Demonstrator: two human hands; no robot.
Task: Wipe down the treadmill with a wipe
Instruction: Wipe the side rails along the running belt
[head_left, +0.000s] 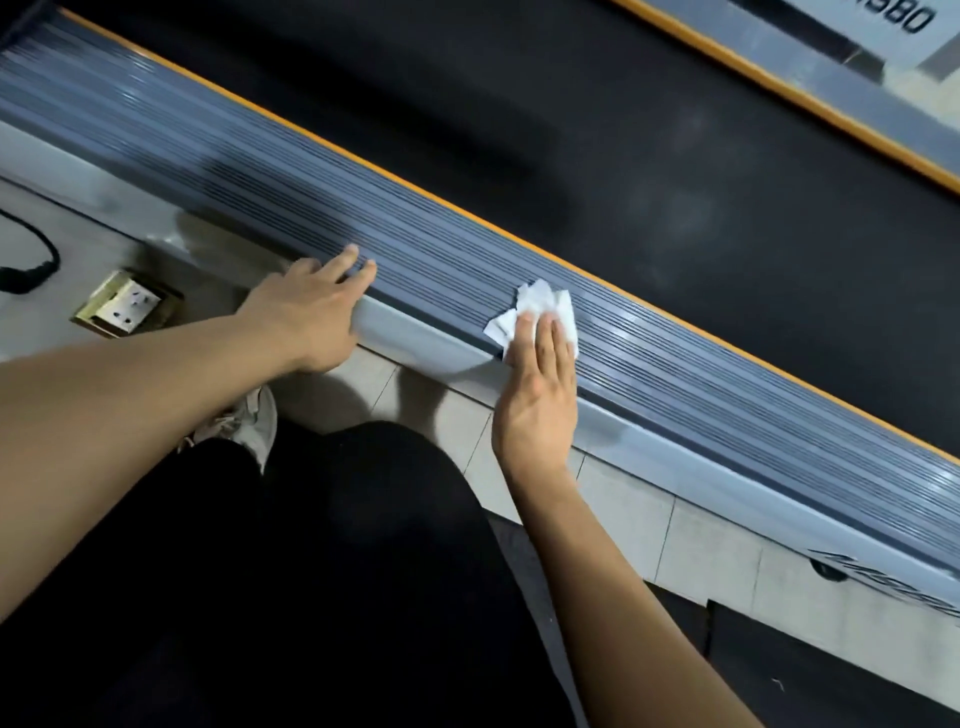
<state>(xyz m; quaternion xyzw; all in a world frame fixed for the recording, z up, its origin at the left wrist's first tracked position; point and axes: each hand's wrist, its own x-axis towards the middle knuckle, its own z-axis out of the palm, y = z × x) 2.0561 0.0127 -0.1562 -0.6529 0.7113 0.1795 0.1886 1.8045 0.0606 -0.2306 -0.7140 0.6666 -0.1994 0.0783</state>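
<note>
Head view, scene: I look down on a treadmill's ribbed grey side rail (467, 270), which runs diagonally across the picture with an orange trim strip along its far edge and the black belt (571, 130) beyond that
Wipe: a crumpled white wipe (540, 306) lies on the ribs of the rail, at its near edge, pinned under the fingertips of my right hand (540, 395)
Right hand: flat, fingers straight and close together, pressing the wipe down onto the rail; the wrist hangs over the rail's smooth outer face
Left hand: my left hand (311, 312) rests further along the rail from the wipe, fingers extended and spread across the near edge, palm on the outer face; it holds nothing and looks to me like a brace
Progress: I judge the job to be mid-course, with this rail under the wipe now; no clear boundary between wiped and unwiped ribs shows, so I cannot tell how much is done
Left to do: the belt carries pale dusty smudges and, as I read it, awaits wiping; the opposite rail (831, 67) sits at the far corner, its condition unclear
Beside the rail: a floor socket (124, 304) and a dark cable (36, 260) on the tiles
</note>
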